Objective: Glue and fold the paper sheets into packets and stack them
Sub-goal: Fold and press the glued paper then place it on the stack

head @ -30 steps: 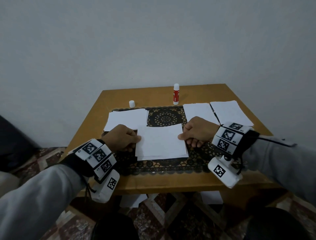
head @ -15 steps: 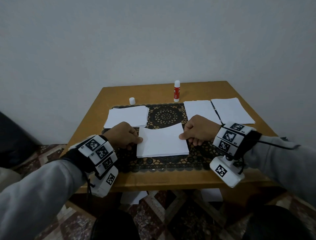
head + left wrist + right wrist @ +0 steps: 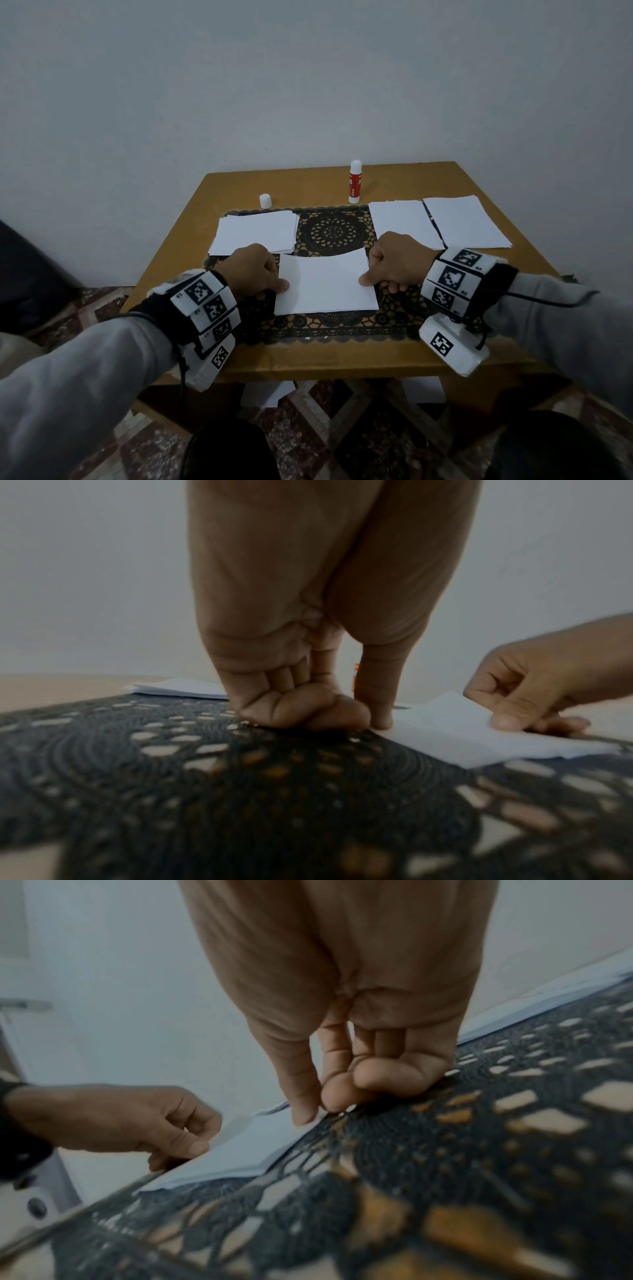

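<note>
A folded white paper sheet (image 3: 325, 286) lies on the black lace mat (image 3: 334, 233) in the middle of the table. My left hand (image 3: 274, 286) pinches its left edge, thumb on top and fingers curled on the mat. My right hand (image 3: 373, 282) pinches the right edge the same way. The left wrist view shows my left hand (image 3: 373, 723) at the sheet (image 3: 445, 739), and the right wrist view shows my right hand (image 3: 315, 1112) on the sheet (image 3: 246, 1150). A red glue stick (image 3: 355, 181) stands upright at the back, its white cap (image 3: 265, 200) apart to the left.
A stack of white sheets (image 3: 255, 236) lies at the mat's left. Two more piles (image 3: 404, 222) (image 3: 466, 222) lie at the right. The wooden table (image 3: 325, 359) is small and stands against a wall. More paper lies on the floor under it.
Both hands keep their pinch on the sheet's two side edges. The sheet and hands have barely moved; only the head view has shifted slightly.
</note>
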`<state>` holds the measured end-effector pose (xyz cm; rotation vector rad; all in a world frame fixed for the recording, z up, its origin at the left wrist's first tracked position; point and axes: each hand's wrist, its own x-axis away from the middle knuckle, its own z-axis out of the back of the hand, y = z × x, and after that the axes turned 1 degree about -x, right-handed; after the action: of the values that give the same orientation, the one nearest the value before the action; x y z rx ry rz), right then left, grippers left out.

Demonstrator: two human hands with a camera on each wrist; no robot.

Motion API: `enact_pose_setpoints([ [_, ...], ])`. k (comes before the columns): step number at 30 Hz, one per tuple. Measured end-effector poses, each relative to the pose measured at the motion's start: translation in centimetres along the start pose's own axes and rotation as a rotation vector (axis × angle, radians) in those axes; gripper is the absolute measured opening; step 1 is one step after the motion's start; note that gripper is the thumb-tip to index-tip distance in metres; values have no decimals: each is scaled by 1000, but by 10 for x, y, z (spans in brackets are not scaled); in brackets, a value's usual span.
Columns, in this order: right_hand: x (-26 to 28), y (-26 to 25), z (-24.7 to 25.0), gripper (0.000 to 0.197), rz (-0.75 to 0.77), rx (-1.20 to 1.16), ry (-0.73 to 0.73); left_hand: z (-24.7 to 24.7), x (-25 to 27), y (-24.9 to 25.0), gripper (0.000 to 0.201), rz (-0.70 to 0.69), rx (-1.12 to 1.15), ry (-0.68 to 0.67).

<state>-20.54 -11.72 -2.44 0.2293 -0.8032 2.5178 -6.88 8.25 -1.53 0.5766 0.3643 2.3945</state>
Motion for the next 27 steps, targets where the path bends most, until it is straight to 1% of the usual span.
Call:
enact_pose_setpoints([
  [1,0,-2,0,30,-10,81,2,-1,2,2,23,1,-16,22],
  [3,0,-4,-1,37,-10,240,42,-5,7,5,47,-51,-98,61],
  [4,3,-5,-2,38,11,316,84,-7,10,6,60,-114,-211,79],
  [5,9,-8,-4,36,53,399,130,-9,13,7,69,-185,-354,96],
  [6,17,-12,-8,32,117,492,177,-10,16,9,74,-251,-486,96],
  [7,27,-17,-14,33,189,578,189,-11,18,10,75,-301,-572,63],
  [8,37,-22,-21,44,257,630,134,-10,19,11,74,-325,-605,-5],
  [9,49,-27,-29,59,320,647,13,-9,20,11,73,-330,-611,-83],
  [10,60,-31,-36,77,364,650,-143,-9,19,10,71,-324,-615,-152],
  [11,66,-32,-42,89,383,660,-283,-10,19,10,70,-318,-618,-199],
  [12,69,-32,-44,93,391,669,-362,-9,19,10,70,-315,-623,-221],
  [13,65,-30,-41,93,381,668,-381,-9,18,10,70,-314,-623,-229],
  [15,50,-28,-29,92,298,644,-336,-9,18,9,71,-317,-601,-226],
  [17,42,-27,-23,95,234,663,-291,-9,18,9,71,-320,-584,-216],
  [18,44,-27,-27,97,243,684,-300,-9,18,8,71,-326,-583,-209],
  [21,67,-26,-42,101,386,755,-418,-9,18,7,71,-349,-585,-195],
  [22,72,-25,-41,99,402,753,-436,-9,18,6,71,-352,-585,-193],
  [23,69,-21,-35,97,379,737,-430,-9,18,6,70,-352,-584,-191],
  [26,50,-9,-16,95,208,708,-329,-8,18,8,70,-349,-591,-194],
  [27,50,-7,-15,95,191,713,-314,-8,19,9,70,-350,-595,-199],
])
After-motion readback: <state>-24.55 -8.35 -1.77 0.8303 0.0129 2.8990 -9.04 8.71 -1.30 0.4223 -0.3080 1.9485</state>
